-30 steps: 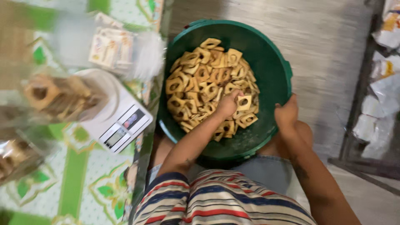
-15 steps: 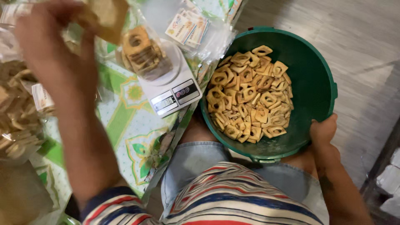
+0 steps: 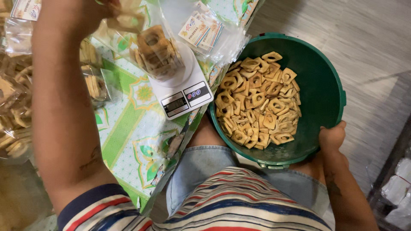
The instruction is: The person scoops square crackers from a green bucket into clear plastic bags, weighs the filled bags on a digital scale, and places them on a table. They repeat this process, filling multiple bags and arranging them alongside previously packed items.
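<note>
A green bucket (image 3: 325, 85) rests on my lap, filled with tan, square ring-shaped crackers (image 3: 257, 100). My right hand (image 3: 332, 137) grips the bucket's near right rim. My left hand (image 3: 87, 13) is raised at the top left, its fingers closed on a few blurred crackers just above a clear plastic bag of crackers (image 3: 156, 53). That bag stands on a white digital kitchen scale (image 3: 184, 96) at the table's edge, next to the bucket.
A green patterned tablecloth (image 3: 128, 141) covers the table on the left. Filled clear bags of crackers (image 3: 13, 107) lie at the far left. A stack of empty labelled plastic bags (image 3: 205, 32) sits behind the scale. White packages (image 3: 400, 188) lie on the floor, lower right.
My left hand left the bucket with crackers and rose over the bag on the scale. My right hand stayed on the bucket's rim, and the view shifted left.
</note>
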